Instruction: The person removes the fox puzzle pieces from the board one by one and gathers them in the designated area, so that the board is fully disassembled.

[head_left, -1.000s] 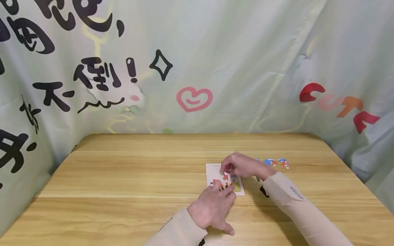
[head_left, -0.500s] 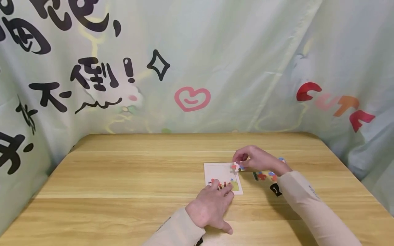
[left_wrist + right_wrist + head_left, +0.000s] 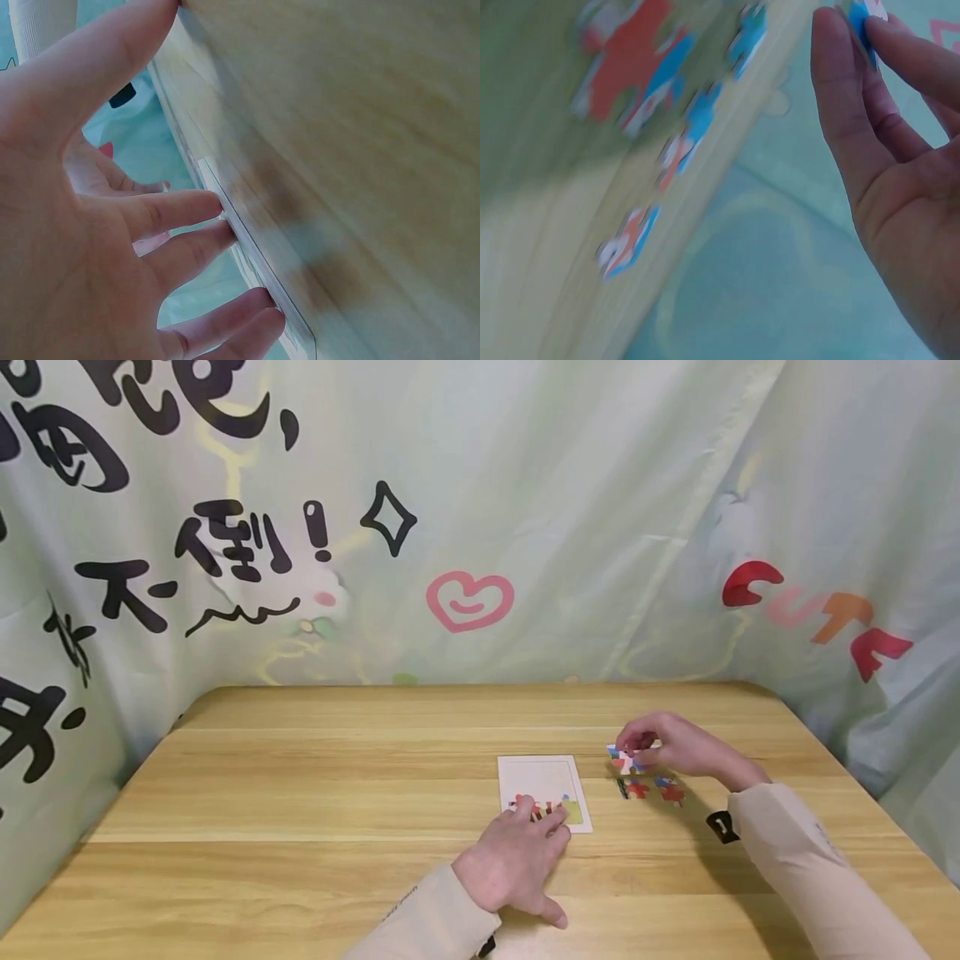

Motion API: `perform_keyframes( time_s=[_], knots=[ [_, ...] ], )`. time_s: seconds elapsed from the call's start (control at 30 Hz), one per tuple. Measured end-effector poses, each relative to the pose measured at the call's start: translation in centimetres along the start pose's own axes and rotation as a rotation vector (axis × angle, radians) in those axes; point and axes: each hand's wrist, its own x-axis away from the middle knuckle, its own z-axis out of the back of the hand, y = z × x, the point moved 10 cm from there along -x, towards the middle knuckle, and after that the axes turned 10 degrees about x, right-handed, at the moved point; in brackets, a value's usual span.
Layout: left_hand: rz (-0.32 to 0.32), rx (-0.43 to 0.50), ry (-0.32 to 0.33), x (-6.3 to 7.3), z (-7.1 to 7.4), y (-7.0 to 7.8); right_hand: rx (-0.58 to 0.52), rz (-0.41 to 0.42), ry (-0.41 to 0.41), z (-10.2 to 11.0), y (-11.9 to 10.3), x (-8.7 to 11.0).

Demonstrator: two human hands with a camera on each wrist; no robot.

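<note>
My left hand (image 3: 513, 864) lies with spread fingers on the near part of a white puzzle tray (image 3: 534, 774). In the left wrist view its fingertips touch the tray's edge (image 3: 259, 259). Along the tray's near side is a row of fitted picture pieces, with a green piece (image 3: 573, 812) showing at the right; the fingers partly hide the row. Right of the tray, my right hand (image 3: 678, 747) pinches a puzzle piece (image 3: 862, 26) between thumb and fingers, raised off the table. Below that hand lie loose puzzle pieces, among them a red and blue one (image 3: 670, 791).
Several loose pieces lie on the table's right half, including a large red piece (image 3: 630, 60) and a small white, red and blue piece (image 3: 630, 244). The wooden table (image 3: 300, 777) ends at a printed curtain (image 3: 585, 527) behind it.
My right hand has moved from over the tray to the right with the pinched puzzle piece, and now hovers by the loose pieces. My left hand has stayed on the tray.
</note>
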Motion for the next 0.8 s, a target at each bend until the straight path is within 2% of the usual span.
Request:
perform_keyframes(
  time_s=[0.2,0.6,0.8],
  knots=[
    [-0.003,-0.014,0.004,0.0,0.1,0.1,0.015,-0.018,0.007,0.7,1.2,1.5],
    [-0.01,0.02,0.017,0.1,0.1,0.2,0.015,-0.067,-0.011,1.4,3.8,4.6],
    [-0.002,0.014,0.014,0.1,0.0,0.1,0.014,-0.028,0.028,1.9,4.4,5.8]
  ],
)
